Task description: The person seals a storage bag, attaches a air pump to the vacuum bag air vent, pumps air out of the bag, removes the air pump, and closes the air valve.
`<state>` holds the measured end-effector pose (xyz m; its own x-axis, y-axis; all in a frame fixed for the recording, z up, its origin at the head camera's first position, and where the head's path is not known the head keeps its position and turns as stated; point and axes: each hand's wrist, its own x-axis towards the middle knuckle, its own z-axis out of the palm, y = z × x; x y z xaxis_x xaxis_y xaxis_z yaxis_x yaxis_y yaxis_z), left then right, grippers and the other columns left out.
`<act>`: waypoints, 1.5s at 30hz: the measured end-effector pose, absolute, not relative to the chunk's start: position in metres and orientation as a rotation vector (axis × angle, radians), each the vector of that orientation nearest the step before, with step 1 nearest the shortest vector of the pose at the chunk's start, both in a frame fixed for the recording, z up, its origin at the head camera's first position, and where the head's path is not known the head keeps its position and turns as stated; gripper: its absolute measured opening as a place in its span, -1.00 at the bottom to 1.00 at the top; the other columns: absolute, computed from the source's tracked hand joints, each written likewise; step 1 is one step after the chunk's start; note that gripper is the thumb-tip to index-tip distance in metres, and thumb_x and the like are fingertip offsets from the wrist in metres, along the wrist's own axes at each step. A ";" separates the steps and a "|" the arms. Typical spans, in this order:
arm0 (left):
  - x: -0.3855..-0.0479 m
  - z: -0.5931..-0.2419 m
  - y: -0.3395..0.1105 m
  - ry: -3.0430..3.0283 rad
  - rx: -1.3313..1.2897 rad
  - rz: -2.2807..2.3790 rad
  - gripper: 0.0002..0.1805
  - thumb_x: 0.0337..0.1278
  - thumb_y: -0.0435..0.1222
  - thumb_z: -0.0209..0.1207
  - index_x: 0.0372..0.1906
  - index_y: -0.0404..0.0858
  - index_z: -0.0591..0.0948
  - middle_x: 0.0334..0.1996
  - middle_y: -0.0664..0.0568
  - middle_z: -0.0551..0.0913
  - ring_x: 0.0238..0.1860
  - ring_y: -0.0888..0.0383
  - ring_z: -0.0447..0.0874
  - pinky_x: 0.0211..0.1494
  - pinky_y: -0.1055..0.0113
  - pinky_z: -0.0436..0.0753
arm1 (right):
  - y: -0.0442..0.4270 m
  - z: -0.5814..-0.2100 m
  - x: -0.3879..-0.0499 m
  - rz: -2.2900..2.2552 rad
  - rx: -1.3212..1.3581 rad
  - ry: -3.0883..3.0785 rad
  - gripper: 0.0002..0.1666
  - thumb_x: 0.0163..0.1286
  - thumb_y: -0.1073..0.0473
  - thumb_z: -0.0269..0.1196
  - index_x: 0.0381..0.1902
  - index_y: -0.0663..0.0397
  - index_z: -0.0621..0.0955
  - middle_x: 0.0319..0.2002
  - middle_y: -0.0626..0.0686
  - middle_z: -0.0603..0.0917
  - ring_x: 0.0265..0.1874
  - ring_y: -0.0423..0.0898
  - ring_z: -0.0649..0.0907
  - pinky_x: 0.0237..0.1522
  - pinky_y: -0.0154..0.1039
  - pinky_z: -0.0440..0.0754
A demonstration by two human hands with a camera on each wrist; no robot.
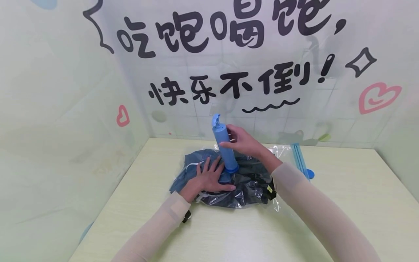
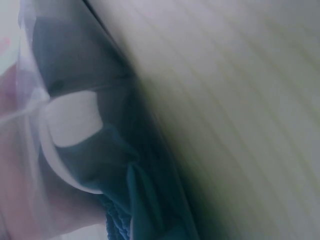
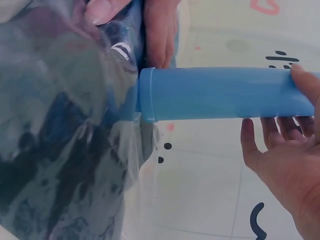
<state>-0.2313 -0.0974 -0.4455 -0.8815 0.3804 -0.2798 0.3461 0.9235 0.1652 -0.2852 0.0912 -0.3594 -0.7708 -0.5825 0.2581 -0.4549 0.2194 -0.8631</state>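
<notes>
A clear plastic bag (image 1: 243, 194) with dark folded clothing inside lies on the table. On it stands a blue cylindrical pump (image 1: 225, 151), slightly tilted, its base against the bag. The left hand (image 1: 211, 180) lies spread with straight fingers on the bag, beside the pump's base. The right hand (image 1: 243, 142) holds the upper part of the pump between thumb and fingers. In the right wrist view the pump (image 3: 215, 93) meets the bag (image 3: 60, 125), and the right hand (image 3: 285, 160) is around its far end. Bagged fabric (image 2: 110, 150) fills the left part of the left wrist view.
A blue zip strip (image 1: 299, 158) runs along the bag's right end, with a round blue piece (image 1: 310, 174) beside it. The pale wooden table (image 1: 229, 236) meets printed white sheets (image 1: 183, 120) at the back and sides. A small dark object (image 1: 187, 217) sits by the left wrist.
</notes>
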 end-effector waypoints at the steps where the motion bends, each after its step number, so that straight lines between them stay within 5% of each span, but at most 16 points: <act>1: -0.231 -0.445 -0.097 2.773 0.536 0.154 0.17 0.11 0.52 0.02 0.68 0.03 -0.08 0.64 0.07 -0.28 0.58 -0.19 -0.47 0.45 -0.32 -0.26 | 0.091 -0.360 -0.285 -1.583 -1.012 2.376 -0.32 0.45 0.26 0.34 0.42 0.30 0.37 0.21 0.23 0.55 0.16 0.15 0.61 0.14 0.10 0.55; 22: -0.231 -0.447 -0.097 2.771 0.529 0.169 0.17 0.12 0.50 0.05 0.68 0.00 -0.05 0.65 0.04 -0.27 0.58 -0.22 -0.45 0.44 -0.34 -0.26 | 0.070 -0.380 -0.267 -1.472 -0.701 3.054 -0.29 0.12 -0.10 0.59 0.02 0.20 0.54 -0.18 0.15 0.49 -0.28 0.05 0.53 -0.25 -0.02 0.56; 35: -0.229 -0.446 -0.095 2.761 0.511 0.177 0.17 0.11 0.51 0.03 0.68 0.03 -0.06 0.65 0.06 -0.27 0.58 -0.19 -0.45 0.46 -0.29 -0.27 | 0.075 -0.389 -0.274 -1.881 -0.671 2.602 -0.26 0.36 0.24 0.39 0.33 0.22 0.24 0.11 0.26 0.61 0.09 0.17 0.63 0.14 0.23 0.48; 45: -0.229 -0.443 -0.097 2.766 0.511 0.189 0.18 0.10 0.53 0.01 0.68 0.03 -0.06 0.65 0.06 -0.26 0.58 -0.18 -0.45 0.46 -0.29 -0.27 | 0.091 -0.361 -0.280 -1.898 -0.963 2.225 -0.28 0.45 0.39 0.26 0.46 0.22 0.24 0.25 0.30 0.54 0.22 0.16 0.57 0.19 0.15 0.50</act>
